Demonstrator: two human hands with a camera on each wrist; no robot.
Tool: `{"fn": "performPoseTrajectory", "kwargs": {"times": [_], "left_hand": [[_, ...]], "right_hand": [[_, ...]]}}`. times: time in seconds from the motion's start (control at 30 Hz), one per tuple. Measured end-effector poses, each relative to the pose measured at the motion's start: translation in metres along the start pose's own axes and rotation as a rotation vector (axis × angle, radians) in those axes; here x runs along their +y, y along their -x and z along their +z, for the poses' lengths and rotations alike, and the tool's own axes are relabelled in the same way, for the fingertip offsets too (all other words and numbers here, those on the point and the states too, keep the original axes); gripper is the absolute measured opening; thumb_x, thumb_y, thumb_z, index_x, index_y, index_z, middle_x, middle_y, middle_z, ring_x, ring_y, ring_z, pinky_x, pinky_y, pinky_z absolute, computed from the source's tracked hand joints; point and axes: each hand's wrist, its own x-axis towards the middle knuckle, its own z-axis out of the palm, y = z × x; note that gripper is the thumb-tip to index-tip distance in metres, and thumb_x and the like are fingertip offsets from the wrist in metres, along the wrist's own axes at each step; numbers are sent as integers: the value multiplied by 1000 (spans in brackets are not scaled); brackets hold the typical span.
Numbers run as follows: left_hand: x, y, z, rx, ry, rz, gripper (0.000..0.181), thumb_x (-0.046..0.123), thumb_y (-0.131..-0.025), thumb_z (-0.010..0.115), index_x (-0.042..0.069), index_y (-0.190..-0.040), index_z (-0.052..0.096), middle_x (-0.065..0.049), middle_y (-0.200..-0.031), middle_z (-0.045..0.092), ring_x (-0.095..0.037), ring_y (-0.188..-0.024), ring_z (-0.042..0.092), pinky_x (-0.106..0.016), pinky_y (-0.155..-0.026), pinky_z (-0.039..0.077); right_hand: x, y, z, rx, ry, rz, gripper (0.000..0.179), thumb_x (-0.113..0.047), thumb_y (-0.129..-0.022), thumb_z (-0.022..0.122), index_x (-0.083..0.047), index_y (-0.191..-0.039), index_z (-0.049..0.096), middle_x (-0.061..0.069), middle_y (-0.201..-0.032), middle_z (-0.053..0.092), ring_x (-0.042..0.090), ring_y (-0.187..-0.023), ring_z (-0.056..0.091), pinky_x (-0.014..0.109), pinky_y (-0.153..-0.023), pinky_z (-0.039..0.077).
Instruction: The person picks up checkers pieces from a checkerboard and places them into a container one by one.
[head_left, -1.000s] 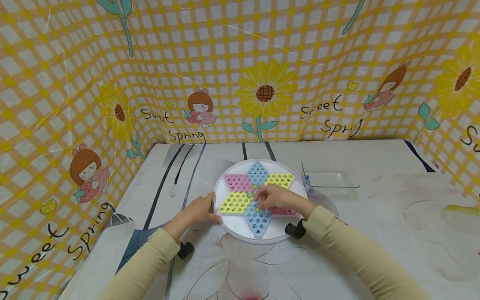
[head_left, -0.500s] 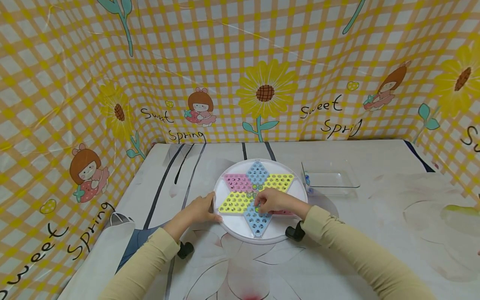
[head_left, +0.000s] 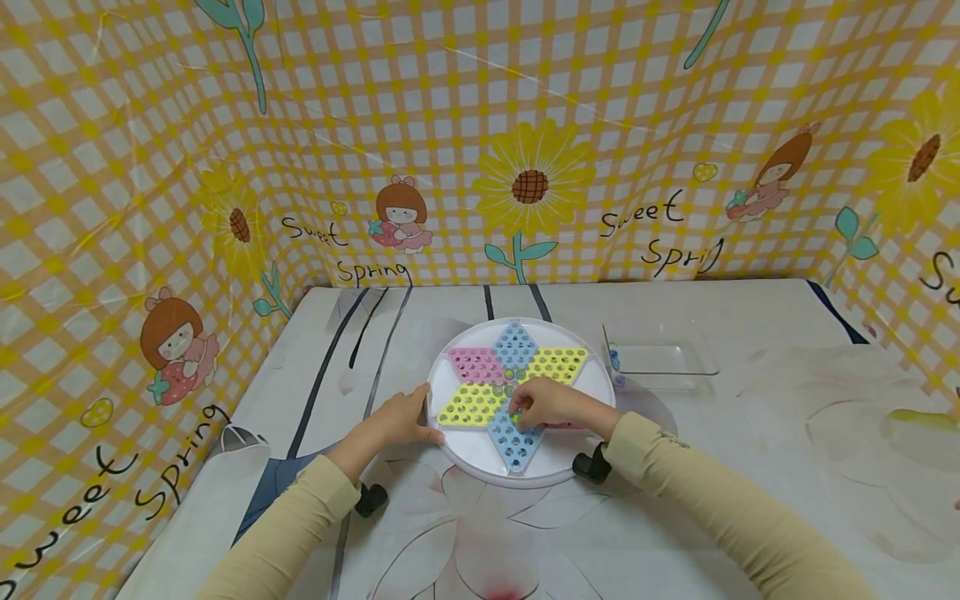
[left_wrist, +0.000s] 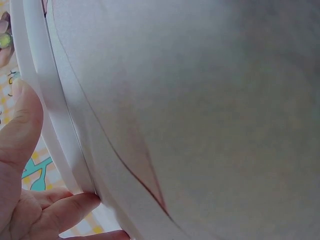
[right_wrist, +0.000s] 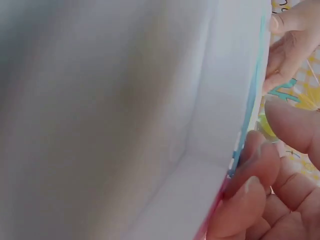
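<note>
A round white Chinese checkers board (head_left: 465, 457) with pink, yellow and blue star points lies on the table. My left hand (head_left: 397, 419) rests against its left rim, thumb and fingers spread; the left wrist view shows the thumb (left_wrist: 22, 120) at that rim. Over the near blue point, my right hand (head_left: 551, 400) pinches a green-yellow marble (right_wrist: 267, 125) low above the holes. Its other fingers curl beside the board. Whether the marble touches a hole is hidden. Several marbles (head_left: 510, 374) sit in the middle of the board. The hand covers most of the near right pink point.
A clear plastic box (head_left: 667, 360) stands right of the board, with blue marbles (head_left: 616, 358) at its left end. A yellow checked cloth (head_left: 450, 100) hangs behind and beside the table. A white object (head_left: 243, 442) lies at the left.
My right hand has shifted slightly to the right and down over the board, still with the marble at its fingertips. My left hand keeps its place at the rim.
</note>
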Motion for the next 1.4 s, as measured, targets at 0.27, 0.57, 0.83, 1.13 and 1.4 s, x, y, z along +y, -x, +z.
{"fn": "performPoseTrajectory", "kwargs": {"times": [0.27,0.57,0.83,1.13,1.4], "left_hand": [[0,0,0,0,4,-3,93,40,-73,74,-2,-141,26,-27,-132,45,-44,-124,39,-52,-101,35],[0,0,1,-1,6,-10,94,40,-73,74,-2,-141,26,-26,-133,45,-43,-124,39,-52,-101,35],[0,-1,1,-6,5,-22,95,41,-73,74,-2,-142,25,-26,-135,43,-44,-126,36,-54,-101,33],[1,1,1,0,-2,-17,94,40,-73,74,-4,-141,26,-27,-134,43,-45,-125,37,-53,-102,33],[2,2,1,13,-13,0,91,39,-74,74,-4,-140,28,-27,-130,47,-44,-122,40,-52,-100,35]], "right_hand": [[2,3,-6,-14,-41,0,15,-4,-76,69,-7,-90,65,2,-70,50,12,-59,45,21,-55,38],[5,6,-19,-10,-77,-29,16,-4,-76,66,-7,-92,64,2,-69,50,12,-58,43,21,-54,38],[7,12,-37,11,-122,-69,20,-6,-78,64,0,-97,62,1,-72,47,13,-66,42,23,-57,36],[14,22,-55,60,-171,-82,25,-11,-82,62,0,-104,60,3,-79,52,13,-64,46,26,-57,44],[21,29,-67,73,-207,-90,33,-12,-83,63,6,-110,55,5,-82,53,16,-67,50,26,-57,47]]}}
